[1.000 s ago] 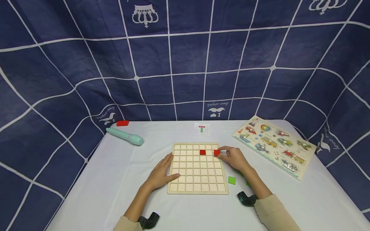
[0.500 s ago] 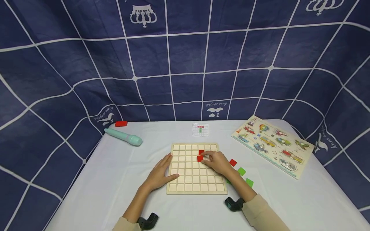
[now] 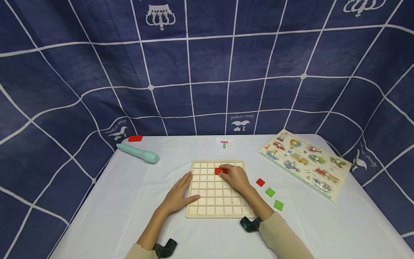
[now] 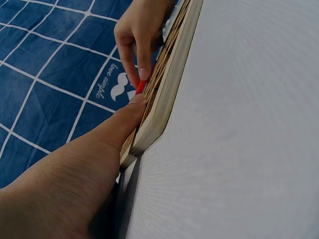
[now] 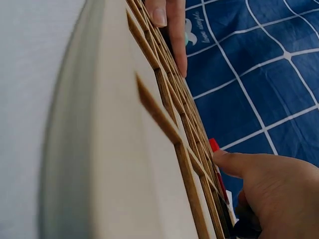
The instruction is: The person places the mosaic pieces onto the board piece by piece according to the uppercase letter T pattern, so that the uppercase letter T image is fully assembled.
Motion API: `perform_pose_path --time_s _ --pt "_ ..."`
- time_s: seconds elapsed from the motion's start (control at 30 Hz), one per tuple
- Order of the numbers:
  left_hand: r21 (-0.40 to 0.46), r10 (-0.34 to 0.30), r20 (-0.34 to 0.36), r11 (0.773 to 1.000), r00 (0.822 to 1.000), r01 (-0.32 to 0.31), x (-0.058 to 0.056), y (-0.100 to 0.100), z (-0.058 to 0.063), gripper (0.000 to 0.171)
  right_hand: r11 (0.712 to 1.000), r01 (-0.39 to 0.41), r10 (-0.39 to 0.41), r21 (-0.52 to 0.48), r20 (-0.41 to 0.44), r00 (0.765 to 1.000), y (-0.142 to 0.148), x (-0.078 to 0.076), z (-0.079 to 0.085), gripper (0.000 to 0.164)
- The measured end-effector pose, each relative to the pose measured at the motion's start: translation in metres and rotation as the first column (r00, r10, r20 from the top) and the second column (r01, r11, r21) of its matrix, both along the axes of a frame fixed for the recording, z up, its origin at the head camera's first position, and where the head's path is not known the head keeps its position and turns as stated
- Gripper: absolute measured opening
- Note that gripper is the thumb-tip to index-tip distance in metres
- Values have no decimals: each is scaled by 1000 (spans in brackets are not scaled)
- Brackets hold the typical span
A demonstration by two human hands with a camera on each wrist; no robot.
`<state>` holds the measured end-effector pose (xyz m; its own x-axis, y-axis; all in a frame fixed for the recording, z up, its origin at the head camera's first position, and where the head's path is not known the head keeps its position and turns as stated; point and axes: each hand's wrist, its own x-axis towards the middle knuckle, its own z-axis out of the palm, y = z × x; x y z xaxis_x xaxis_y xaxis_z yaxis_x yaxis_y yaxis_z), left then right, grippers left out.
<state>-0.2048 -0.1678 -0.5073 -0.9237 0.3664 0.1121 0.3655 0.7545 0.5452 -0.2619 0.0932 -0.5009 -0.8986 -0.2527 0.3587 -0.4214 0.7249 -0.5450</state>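
A wooden grid board [image 3: 210, 201] lies on the white table. My right hand [image 3: 237, 178] reaches over its upper part and pinches a red square tile [image 3: 218, 171] between thumb and fingers. Just right of that tile, a second red tile [image 3: 225, 171] sits in a cell, partly covered by the fingers. The left wrist view shows the pinched tile [image 4: 141, 86] standing up a little from the board. My left hand [image 3: 178, 196] rests along the board's left edge, fingers extended, with the thumb lying over the cells.
A loose red tile [image 3: 260, 182] and two green tiles [image 3: 270, 192] lie right of the board. Behind it is a small card [image 3: 224, 145] with a coloured T pattern. A picture puzzle board [image 3: 305, 163], a teal microphone [image 3: 138, 153] and a red block [image 3: 135, 138] lie farther out.
My right hand has carried the red tile leftward from the board's right edge, past the other red tile, to that tile's left side. My left hand has stayed on the edge.
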Motion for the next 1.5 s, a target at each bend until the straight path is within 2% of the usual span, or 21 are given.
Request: perform_pose_path --time_s 0.27,0.83,1.5 --pt "6 -1 -4 1000 1000 1 1 -1 1 93 1000 19 -20 22 41 999 -3 -3 -1 30" --pt "2 5 10 1000 1000 -5 0 -1 -1 93 998 21 -25 66 57 998 -2 -4 0 32" --pt "-8 8 13 1000 1000 -7 0 0 -1 93 1000 14 -14 3 66 998 0 2 2 33"
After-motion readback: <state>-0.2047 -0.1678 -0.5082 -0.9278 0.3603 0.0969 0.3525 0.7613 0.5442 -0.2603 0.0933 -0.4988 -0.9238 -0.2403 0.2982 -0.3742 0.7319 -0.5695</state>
